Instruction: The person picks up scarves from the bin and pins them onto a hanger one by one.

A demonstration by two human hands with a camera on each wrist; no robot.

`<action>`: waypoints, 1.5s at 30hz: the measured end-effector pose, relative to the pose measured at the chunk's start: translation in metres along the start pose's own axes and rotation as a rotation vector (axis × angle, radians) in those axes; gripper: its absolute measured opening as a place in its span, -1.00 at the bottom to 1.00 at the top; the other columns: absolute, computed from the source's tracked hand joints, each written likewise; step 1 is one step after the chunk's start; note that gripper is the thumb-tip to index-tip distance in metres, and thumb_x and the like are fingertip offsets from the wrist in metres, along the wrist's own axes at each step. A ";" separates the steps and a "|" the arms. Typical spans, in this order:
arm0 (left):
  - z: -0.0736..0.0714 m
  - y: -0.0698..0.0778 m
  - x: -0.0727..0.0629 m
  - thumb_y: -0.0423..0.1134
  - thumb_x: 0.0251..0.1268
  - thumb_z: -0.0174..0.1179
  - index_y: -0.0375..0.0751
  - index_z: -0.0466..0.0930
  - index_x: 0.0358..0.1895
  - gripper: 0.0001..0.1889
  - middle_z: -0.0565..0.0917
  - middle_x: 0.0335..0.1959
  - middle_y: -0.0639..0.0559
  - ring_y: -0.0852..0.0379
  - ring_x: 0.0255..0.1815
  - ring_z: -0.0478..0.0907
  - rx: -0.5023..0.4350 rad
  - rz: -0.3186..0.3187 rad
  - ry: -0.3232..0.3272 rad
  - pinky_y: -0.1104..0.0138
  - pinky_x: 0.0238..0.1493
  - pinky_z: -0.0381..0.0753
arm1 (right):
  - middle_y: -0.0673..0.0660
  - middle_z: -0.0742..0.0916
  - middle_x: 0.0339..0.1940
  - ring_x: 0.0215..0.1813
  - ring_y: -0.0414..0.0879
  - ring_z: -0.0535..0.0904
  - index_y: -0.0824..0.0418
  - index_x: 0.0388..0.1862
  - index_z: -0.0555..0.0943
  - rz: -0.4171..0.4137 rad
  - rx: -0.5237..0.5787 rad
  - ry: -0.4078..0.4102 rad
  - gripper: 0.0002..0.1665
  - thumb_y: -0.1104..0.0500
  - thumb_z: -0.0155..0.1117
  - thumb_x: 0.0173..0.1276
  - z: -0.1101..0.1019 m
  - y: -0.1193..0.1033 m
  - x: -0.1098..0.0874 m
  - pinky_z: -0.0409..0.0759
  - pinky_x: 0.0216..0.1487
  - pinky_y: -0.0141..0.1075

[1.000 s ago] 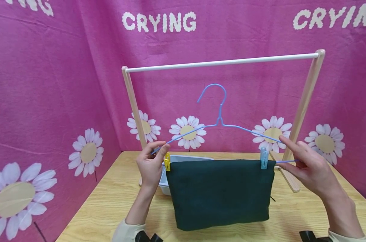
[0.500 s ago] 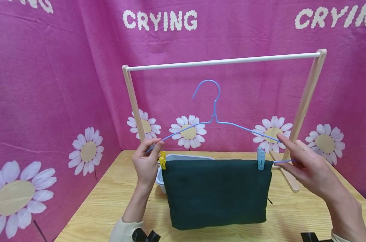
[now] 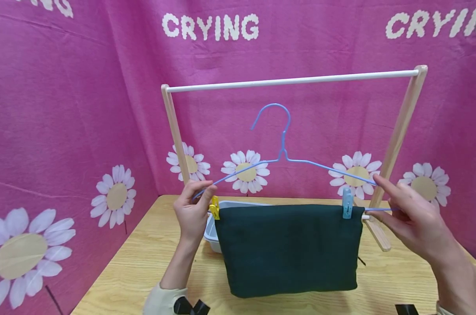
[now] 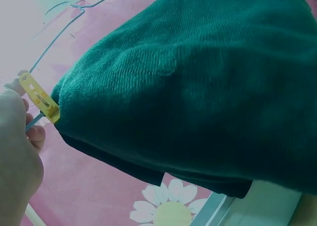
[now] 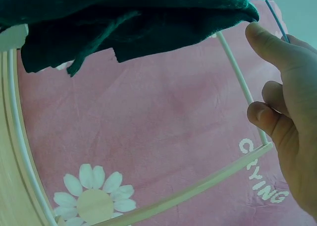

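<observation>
A light blue wire hanger (image 3: 283, 140) is held up in front of the person by both hands, its hook below the rack's rail. Over its lower bar hangs a folded dark green cloth (image 3: 290, 251); a dangling cord (image 5: 101, 40) shows beneath it in the right wrist view. The left hand (image 3: 192, 214) pinches the hanger's left end, beside a yellow clothespin (image 4: 40, 98) clipped at the cloth's corner. At the other end, the right hand (image 3: 415, 218) grips the hanger with thumb and fingers. A light blue clothespin (image 3: 347, 203) clips the cloth's right side.
A wooden rack with a white rail (image 3: 293, 81) stands behind the hanger on the wooden table (image 3: 127, 271). Partly hidden by the cloth is a pale grey basin (image 3: 214, 238). A pink flowered curtain (image 3: 324, 118) encloses the back and sides.
The hanger first shifted slightly left and up, then back to the right with the cloth. The right hand is now a little farther right. Both hands have kept their hold.
</observation>
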State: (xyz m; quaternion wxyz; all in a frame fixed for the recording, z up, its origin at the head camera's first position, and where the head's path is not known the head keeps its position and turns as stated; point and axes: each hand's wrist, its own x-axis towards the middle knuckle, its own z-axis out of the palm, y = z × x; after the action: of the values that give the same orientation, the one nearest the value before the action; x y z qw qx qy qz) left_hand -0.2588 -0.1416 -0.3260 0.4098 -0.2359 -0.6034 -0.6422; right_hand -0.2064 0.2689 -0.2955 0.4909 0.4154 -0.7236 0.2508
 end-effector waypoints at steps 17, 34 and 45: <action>-0.003 -0.005 0.001 -0.53 0.24 0.27 -0.46 0.66 0.00 -0.74 0.57 -0.31 0.08 0.10 -0.53 0.54 -0.016 0.014 -0.071 0.45 -0.47 0.63 | 0.03 0.29 -0.59 -0.43 -0.37 0.15 0.54 0.11 0.57 0.023 0.026 0.135 -0.21 -0.19 0.28 0.34 -0.002 0.004 -0.007 0.09 -0.47 -0.64; -0.049 -0.078 0.012 -0.24 0.39 0.25 -0.33 0.57 0.15 -0.65 0.48 -0.18 0.08 0.30 -0.41 0.48 0.191 -0.340 0.051 0.49 -0.51 0.58 | 0.10 0.31 -0.58 -0.44 -0.36 0.15 0.46 0.17 0.56 0.088 -0.092 0.216 -0.19 -0.25 0.22 0.35 -0.008 -0.002 0.004 0.08 -0.39 -0.67; -0.080 -0.122 0.009 -0.34 0.30 0.30 -0.30 0.41 0.30 -0.49 0.45 0.06 -0.25 0.25 -0.22 0.42 0.404 -0.437 0.062 0.60 -0.27 0.43 | 0.02 0.30 -0.56 -0.47 -0.41 0.14 0.51 0.15 0.56 0.185 -0.041 0.212 -0.12 -0.27 0.28 0.27 -0.017 0.002 0.004 0.11 -0.42 -0.68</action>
State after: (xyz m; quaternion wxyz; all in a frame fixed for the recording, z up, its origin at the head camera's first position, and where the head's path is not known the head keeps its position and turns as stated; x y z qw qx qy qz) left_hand -0.3472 -0.2289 -0.4024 0.3189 0.0055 -0.7426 -0.5889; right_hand -0.2009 0.2815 -0.2851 0.5478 0.3082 -0.7078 0.3225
